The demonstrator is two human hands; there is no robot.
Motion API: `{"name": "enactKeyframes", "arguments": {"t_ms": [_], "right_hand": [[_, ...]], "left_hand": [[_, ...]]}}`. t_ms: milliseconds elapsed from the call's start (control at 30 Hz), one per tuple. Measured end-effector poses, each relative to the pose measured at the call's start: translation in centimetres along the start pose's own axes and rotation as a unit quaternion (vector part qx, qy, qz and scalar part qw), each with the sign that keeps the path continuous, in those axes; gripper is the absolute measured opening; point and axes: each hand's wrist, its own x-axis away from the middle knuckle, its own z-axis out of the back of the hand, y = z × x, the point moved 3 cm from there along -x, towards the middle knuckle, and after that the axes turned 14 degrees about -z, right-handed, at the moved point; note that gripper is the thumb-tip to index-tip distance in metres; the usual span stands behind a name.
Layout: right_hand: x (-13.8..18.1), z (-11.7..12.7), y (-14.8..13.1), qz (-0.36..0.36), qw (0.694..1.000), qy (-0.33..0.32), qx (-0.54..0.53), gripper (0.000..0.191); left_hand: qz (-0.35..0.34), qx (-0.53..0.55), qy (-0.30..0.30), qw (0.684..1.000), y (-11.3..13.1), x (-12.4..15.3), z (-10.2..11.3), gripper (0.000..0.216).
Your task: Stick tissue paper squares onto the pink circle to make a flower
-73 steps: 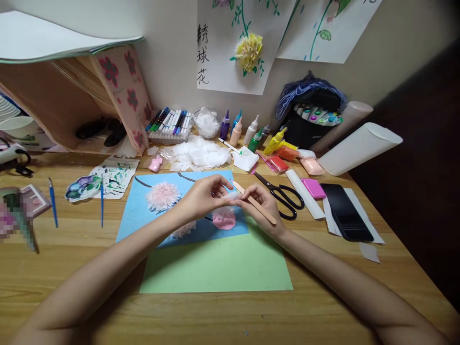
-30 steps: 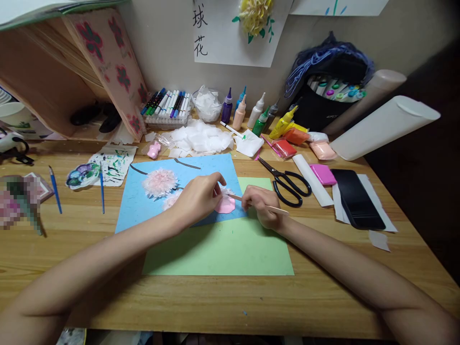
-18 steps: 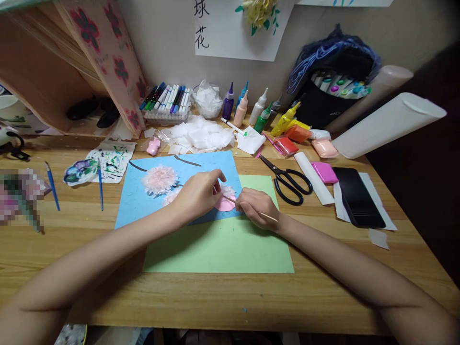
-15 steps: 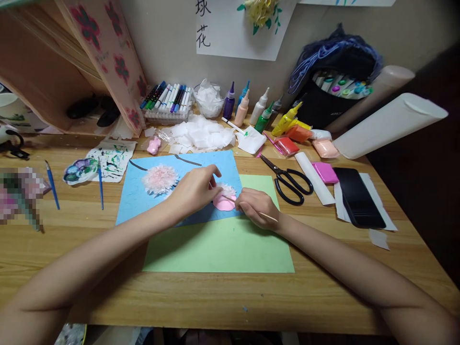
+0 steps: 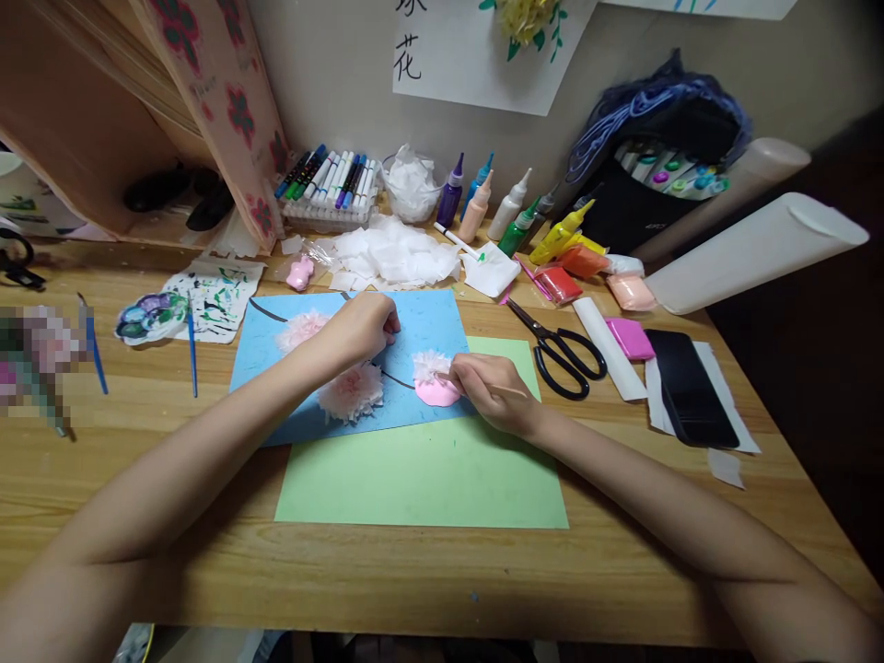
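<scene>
My right hand [image 5: 489, 389] is closed on a thin wooden stick [image 5: 509, 391] whose tip presses into a pink clay disc [image 5: 437, 390] topped with white tissue tufts, on a blue sheet [image 5: 421, 322]. My left hand [image 5: 365, 324] hovers over the upper part of the blue sheet with its fingers curled; I cannot see anything in them. A fluffy pink tissue flower [image 5: 352, 393] lies just below my left wrist, and another pink flower [image 5: 298, 329] shows partly behind my left hand. A green sheet [image 5: 421, 474] lies below the blue one.
Black scissors [image 5: 558, 350] lie right of the sheets, then a pink block [image 5: 631, 336] and a dark phone [image 5: 691, 387]. A pile of white tissue squares [image 5: 390, 258], paint bottles [image 5: 483, 198] and markers [image 5: 331, 180] stand at the back. Brushes [image 5: 191, 345] and a palette [image 5: 148, 313] lie left.
My left hand has let go at the clay disc and moved up and left over the blue sheet, uncovering the lower pink flower. My right hand stays at the disc with the stick.
</scene>
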Motion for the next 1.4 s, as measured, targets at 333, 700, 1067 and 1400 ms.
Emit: {"name": "enactKeyframes", "arguments": {"t_ms": [333, 700, 1067, 1400], "right_hand": [[-6.2, -0.1, -1.0, -0.244, 0.966, -0.082, -0.016, 0.045], [-0.5, 3.1, -0.2, -0.215, 0.954, 0.015, -0.207, 0.049], [-3.6, 2.6, 5.3, -0.288, 0.913, 0.066, -0.282, 0.032], [-2.2, 0.9, 3.9, -0.272, 0.931, 0.070, -0.235, 0.033]], "left_hand": [[-0.020, -0.026, -0.002, 0.999, -0.2, -0.3, 0.1, 0.019], [-0.019, -0.028, 0.024, 0.999, 0.4, 1.6, 0.6, 0.021], [0.231, 0.112, 0.233, 0.938, -6.9, 18.3, 1.4, 0.052], [0.263, 0.215, 0.336, 0.878, -9.4, 19.5, 1.0, 0.075]]}}
